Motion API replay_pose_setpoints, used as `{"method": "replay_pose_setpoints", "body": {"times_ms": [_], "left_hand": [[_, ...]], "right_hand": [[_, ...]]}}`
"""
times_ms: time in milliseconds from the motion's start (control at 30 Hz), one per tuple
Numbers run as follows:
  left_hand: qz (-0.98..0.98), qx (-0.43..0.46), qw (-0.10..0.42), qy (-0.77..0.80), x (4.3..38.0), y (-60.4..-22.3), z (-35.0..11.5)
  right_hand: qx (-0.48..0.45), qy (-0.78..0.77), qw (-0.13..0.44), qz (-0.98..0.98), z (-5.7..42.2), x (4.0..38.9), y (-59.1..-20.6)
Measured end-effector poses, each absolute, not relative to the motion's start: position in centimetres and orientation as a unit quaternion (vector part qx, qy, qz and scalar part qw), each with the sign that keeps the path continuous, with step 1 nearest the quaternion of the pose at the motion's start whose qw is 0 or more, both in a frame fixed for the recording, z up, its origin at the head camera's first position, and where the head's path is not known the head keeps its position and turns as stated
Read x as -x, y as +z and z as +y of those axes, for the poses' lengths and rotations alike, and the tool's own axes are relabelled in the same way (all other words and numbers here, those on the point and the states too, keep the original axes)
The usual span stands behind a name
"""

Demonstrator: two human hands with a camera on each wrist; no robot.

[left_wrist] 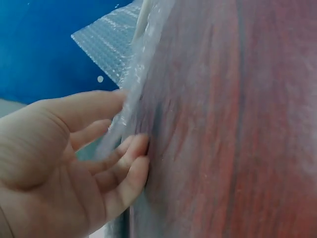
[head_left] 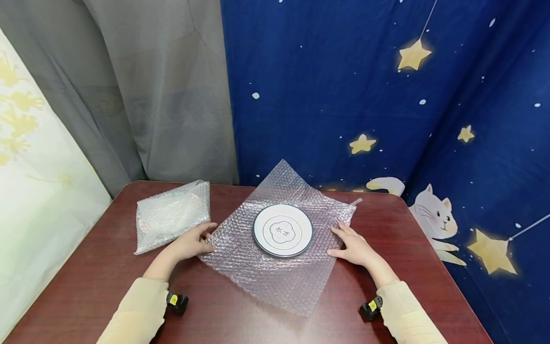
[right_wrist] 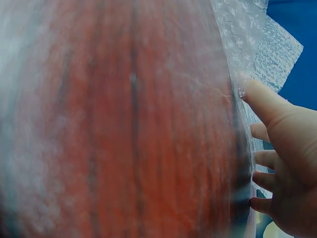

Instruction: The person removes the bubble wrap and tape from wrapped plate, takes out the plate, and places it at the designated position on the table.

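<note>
A round white plate with a dark rim and a line drawing in its middle sits on a sheet of bubble wrap, which lies turned like a diamond on the table. My left hand touches the sheet's left corner, thumb and fingers spread apart; in the left wrist view the left hand has its fingertips right at the wrap's edge. On the opposite side my right hand rests on the right edge with fingers spread. The right wrist view shows the right hand with its thumb on the wrap.
A bubble-wrapped package lies at the table's back left, close beside my left hand. The dark red table has rounded back corners. Behind it hang a grey curtain and a blue starry curtain.
</note>
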State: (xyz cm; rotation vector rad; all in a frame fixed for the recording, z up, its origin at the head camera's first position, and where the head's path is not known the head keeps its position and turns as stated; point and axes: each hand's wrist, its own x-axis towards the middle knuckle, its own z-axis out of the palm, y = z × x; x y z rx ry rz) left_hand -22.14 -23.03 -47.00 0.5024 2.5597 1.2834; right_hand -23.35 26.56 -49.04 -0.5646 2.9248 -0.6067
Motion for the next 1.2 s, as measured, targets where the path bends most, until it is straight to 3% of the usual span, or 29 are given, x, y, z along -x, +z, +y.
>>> {"method": "replay_pose_setpoints", "body": {"times_ms": [233, 667, 1200], "left_hand": [[0.919, -0.209, 0.047, 0.331, 21.8, -47.4, -22.7], [0.937, -0.198, 0.066, 0.281, 21.4, -47.8, -22.3], [0.959, -0.206, 0.044, 0.192, 20.4, -47.2, -21.6]], "right_hand": [[0.183, -0.204, 0.055, 0.96, 26.5, 23.3, -48.9], [0.187, -0.2, 0.056, 0.96, 26.5, 23.2, -48.8], [0.185, -0.2, 0.075, 0.959, 26.5, 23.2, -48.6]]}}
